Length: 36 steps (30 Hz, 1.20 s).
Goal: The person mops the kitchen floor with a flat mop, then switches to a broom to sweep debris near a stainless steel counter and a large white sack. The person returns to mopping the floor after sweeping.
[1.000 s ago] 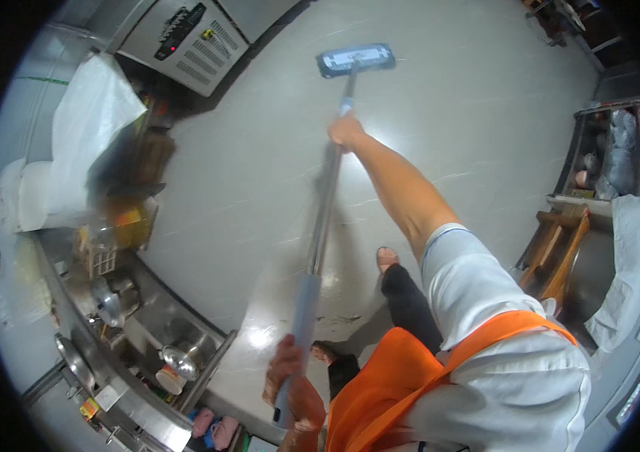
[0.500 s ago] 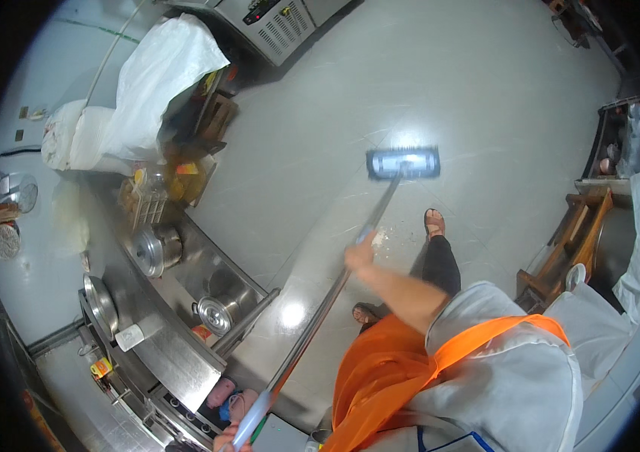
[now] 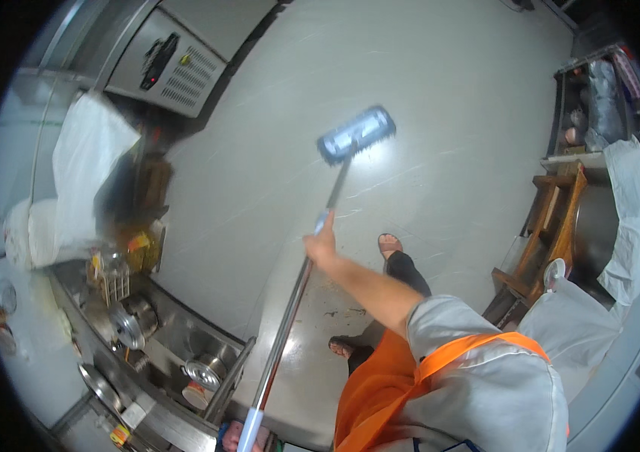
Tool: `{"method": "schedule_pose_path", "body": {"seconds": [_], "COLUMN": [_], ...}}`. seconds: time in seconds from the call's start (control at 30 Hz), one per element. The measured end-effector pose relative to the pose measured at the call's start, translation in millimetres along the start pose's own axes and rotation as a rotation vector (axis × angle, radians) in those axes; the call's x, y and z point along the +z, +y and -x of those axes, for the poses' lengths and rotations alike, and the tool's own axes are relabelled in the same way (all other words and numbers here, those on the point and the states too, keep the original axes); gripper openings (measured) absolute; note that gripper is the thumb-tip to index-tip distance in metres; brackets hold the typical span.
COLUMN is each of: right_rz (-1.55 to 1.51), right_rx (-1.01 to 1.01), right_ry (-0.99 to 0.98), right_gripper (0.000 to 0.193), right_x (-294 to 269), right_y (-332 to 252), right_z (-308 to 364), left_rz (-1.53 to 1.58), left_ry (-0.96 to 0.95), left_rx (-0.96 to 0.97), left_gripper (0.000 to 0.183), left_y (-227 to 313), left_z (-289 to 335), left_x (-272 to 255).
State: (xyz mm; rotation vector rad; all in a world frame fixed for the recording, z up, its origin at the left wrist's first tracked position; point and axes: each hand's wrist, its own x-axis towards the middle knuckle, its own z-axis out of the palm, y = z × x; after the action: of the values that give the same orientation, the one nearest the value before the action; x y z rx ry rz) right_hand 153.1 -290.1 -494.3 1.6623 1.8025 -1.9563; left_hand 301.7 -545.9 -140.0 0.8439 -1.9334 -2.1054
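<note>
A flat mop with a pale blue head and a dark fringed edge rests on the grey floor. Its metal pole slants down to a light blue grip at the lower edge. My right hand is closed round the pole at a blue collar partway up, arm stretched out. Only a sliver of my left hand shows beside the grip; the picture's edge cuts off the rest. Dark debris lies on the floor near my sandalled feet.
A steel counter with pots on its lower shelf runs along the left. A steel appliance stands at upper left. On the right are a wooden frame and a shelf rack. An orange apron hangs on me.
The mop head has moved left and farther out, and turned to a slant. My right hand has shifted left with the pole. The whole view has turned, bringing more of the steel appliance into sight.
</note>
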Motion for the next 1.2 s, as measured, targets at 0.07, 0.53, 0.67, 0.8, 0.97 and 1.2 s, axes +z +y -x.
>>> {"method": "schedule_pose_path", "body": {"seconds": [0.07, 0.53, 0.67, 0.8, 0.97, 1.2], "right_rz": [-0.164, 0.488, 0.885, 1.595, 1.596, 1.512], "right_rx": [-0.016, 0.05, 0.01, -0.383, -0.258, -0.324], "right_ry": [0.023, 0.124, -0.136, -0.24, -0.194, -0.353], "right_gripper": [0.093, 0.043, 0.034, 0.02, 0.023, 0.024], "right_x": [-27, -301, -308, -282, -199, -74], "right_y": [-39, -158, -126, -80, 3, 87], "right_z": [-77, -306, -285, -216, -85, 113], "left_rz": [0.057, -0.286, -0.371, -0.367, -0.49, -0.671], "left_ry": [-0.084, -0.974, -0.995, -0.952, -0.951, -0.985], "left_rx": [-0.079, -0.018, 0.037, -0.03, 0.074, 0.157], "left_gripper": [0.026, 0.024, 0.024, 0.01, 0.032, 0.027], "left_y": [-20, -137, -102, -57, -1, 94], "left_z": [3, 68, 66, 59, 25, -48], "left_x": [52, 299, 258, 182, 45, -152]}}
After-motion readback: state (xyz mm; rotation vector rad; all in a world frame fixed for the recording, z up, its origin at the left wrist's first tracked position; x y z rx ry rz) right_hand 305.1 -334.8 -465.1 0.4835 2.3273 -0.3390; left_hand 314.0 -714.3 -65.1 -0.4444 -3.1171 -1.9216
